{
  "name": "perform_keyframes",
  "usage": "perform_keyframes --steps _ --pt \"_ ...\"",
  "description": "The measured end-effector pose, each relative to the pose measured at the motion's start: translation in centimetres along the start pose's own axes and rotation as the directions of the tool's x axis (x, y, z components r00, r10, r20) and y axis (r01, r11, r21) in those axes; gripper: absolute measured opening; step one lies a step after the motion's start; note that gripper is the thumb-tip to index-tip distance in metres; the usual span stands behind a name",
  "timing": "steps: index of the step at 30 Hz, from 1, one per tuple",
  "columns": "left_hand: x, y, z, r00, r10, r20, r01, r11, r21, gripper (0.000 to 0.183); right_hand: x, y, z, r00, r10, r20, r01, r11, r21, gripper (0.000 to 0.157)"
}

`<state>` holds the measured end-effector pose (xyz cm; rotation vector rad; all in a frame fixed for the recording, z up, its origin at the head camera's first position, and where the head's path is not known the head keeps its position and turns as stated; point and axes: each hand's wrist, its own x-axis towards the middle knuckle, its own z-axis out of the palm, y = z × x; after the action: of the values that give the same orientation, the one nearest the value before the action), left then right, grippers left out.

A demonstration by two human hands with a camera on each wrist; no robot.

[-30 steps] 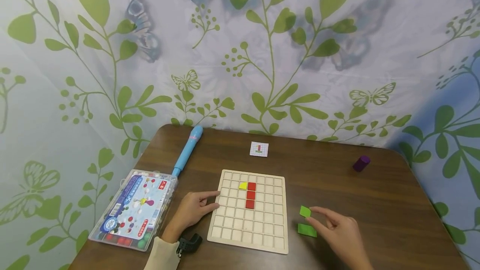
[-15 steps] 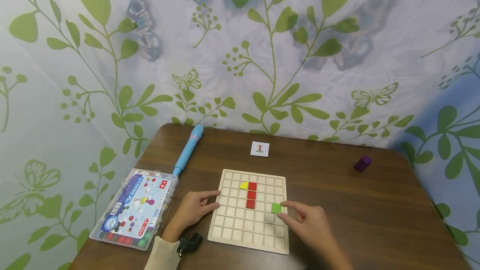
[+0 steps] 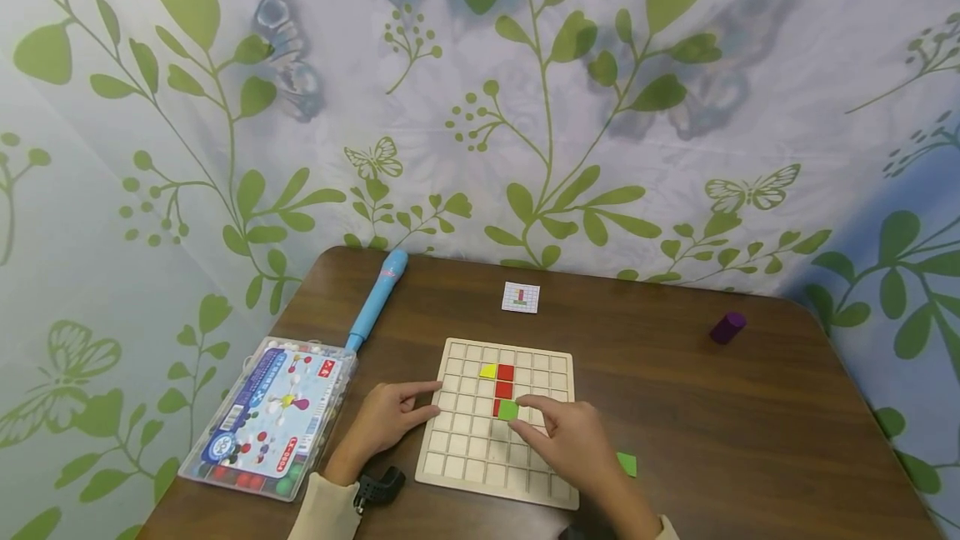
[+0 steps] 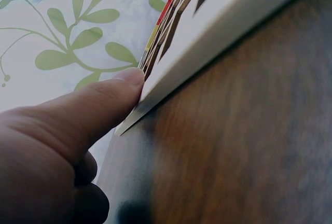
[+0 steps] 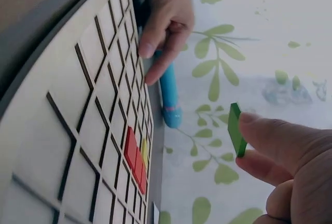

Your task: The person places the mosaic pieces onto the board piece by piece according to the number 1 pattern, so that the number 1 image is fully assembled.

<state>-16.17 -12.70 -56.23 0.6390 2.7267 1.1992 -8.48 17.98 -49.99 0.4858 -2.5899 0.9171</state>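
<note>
1. Here's the right hand [image 3: 577, 440] over the board, fingers pinching a green tile [image 3: 507, 410] between thumb and forefinger; in the right wrist view that tile hangs in the air, clear of the grid.
2. Down below sits the wooden grid board [image 3: 453, 442], flat on the tabletop [image 3: 660, 357], its squares marked off by grooves.
3. Over to the left hand [image 3: 386, 417]: thumb and forefinger spread apart, their tips touching the board's left edge, holding nothing.
4. On the grid, three red tiles [image 3: 505, 373] line up in one column, the nearest one partly covered by the green tile in the head view.
5. A yellow piece [image 3: 488, 371], rounded at one corner, lies just left of the farthest red one.
6. Another green piece [image 3: 628, 464] rests right of the board, half hidden by the right forearm.
7. Beyond the board, a small card [image 3: 521, 297] shows a coloured figure on a printed grid.
8. Far right, a purple cylinder [image 3: 727, 327]; far left, a blue stick [image 3: 378, 298] and a clear plastic box [image 3: 277, 415] with coloured balls inside.
</note>
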Motion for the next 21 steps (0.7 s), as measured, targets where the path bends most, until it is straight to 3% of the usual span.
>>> perform_keyframes --steps 5,11,21 --pt "0.0 0.1 0.1 1.000 0.013 -0.005 -0.013 1.000 0.001 0.036 0.4 -1.0 0.9 0.997 0.022 0.079 -0.012 0.992 -0.128 0.025" --pt "0.0 0.1 0.1 0.999 0.038 -0.026 -0.038 0.999 -0.001 0.036 0.9 -1.4 2.9 0.986 0.086 0.144 -0.072 0.993 -0.095 0.025" --pt "0.0 -0.1 0.1 0.998 0.047 -0.032 -0.047 0.999 0.005 0.035 0.2 -0.1 5.9 0.973 0.124 0.192 -0.125 0.992 -0.007 0.022"
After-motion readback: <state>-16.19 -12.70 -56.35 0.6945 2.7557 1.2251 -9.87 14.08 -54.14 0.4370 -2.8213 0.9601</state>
